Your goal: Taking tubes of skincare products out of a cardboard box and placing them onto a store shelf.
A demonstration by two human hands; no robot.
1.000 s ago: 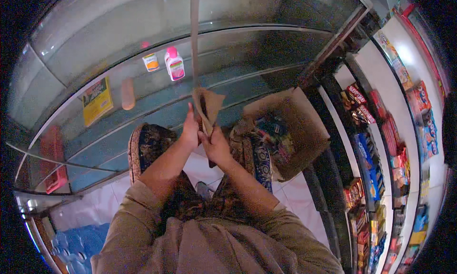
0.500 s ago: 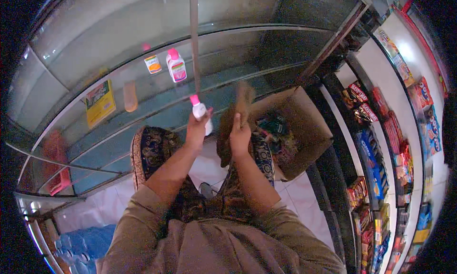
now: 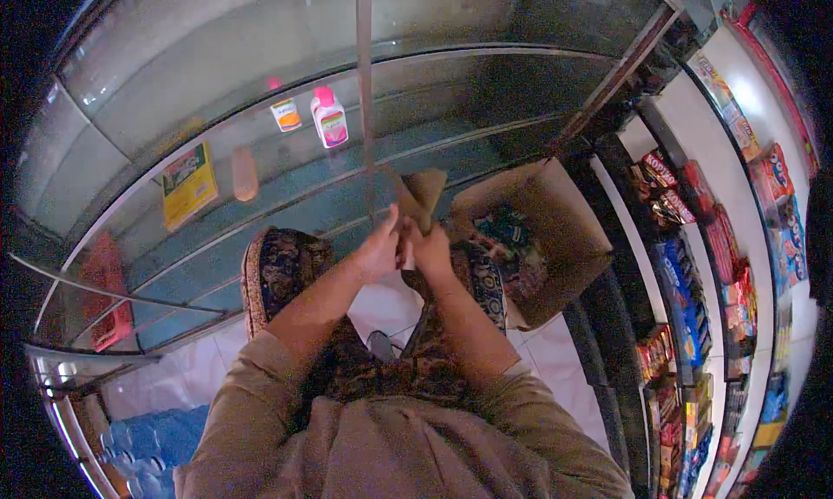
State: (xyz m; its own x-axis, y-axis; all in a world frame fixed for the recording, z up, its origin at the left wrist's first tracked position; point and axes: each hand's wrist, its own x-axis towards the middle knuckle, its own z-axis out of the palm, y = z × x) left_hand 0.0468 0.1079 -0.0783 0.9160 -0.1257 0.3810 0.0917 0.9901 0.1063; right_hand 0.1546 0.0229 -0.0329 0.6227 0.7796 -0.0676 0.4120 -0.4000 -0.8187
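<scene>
My right hand [image 3: 431, 249] is closed round the lower part of a folded brown cardboard piece [image 3: 423, 193], held upright in front of the glass case. Right beside it, my left hand [image 3: 379, 254] has its thumb raised and its fingers curled in toward the cardboard. What those fingers hold is hidden. Inside the case stand a white bottle with a pink cap and pink label [image 3: 330, 120] and a bottle with an orange label [image 3: 285, 114].
A large open carton [image 3: 568, 273] with mixed packets in it stands at my right knee. Shelves of snack packs [image 3: 685, 299] line the right. A yellow booklet [image 3: 193, 191], a peach-coloured oblong item [image 3: 245, 174] and a pink object [image 3: 108, 299] lie in the case. Blue water bottles [image 3: 160, 451] are lower left.
My left hand has moved right to meet my right hand. The small pink-capped white bottle it held is out of sight. The cardboard has turned and come slightly left.
</scene>
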